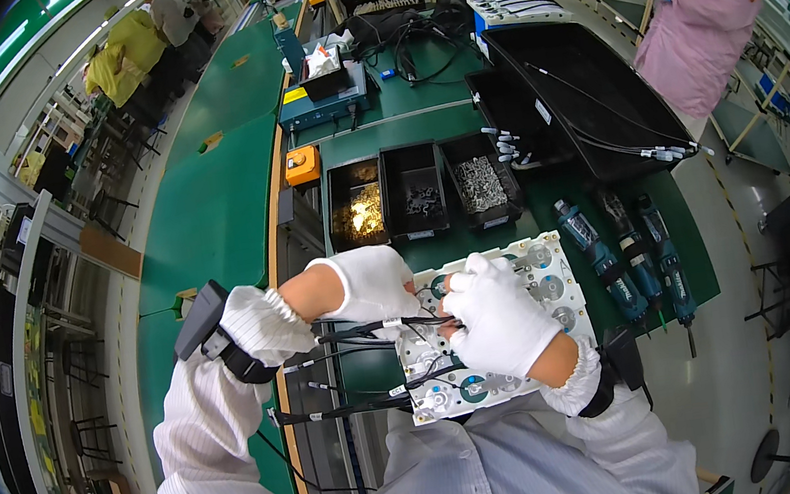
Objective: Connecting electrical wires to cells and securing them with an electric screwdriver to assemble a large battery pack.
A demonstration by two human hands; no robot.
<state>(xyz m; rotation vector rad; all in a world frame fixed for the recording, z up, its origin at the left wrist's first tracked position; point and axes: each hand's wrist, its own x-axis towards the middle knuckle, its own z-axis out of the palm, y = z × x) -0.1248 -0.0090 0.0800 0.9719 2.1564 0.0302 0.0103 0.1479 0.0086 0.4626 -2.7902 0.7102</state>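
Observation:
A white plate [571, 298] with round openings and grey and green discs lies in front of my body. Both hands wear white gloves with bare fingertips. My left hand [370, 286] is at the plate's far left, its fingers curled down; what they hold is hidden. Over the plate's middle, my right hand [504, 321] is closed, thumb and fingertips pinched on a black cable [366, 331] in a bundle running out to the left. A second black cable bundle [347, 410] crosses the plate's near left part.
Beyond the plate stand black bins of brass-coloured parts [365, 213], small black parts [423, 201] and silver screws [480, 184]. Several teal power screwdrivers [604, 263] lie right. A large black tray [585, 89] holds cables. An orange button box [302, 165] is at left. A person in pink [700, 12] stands far right.

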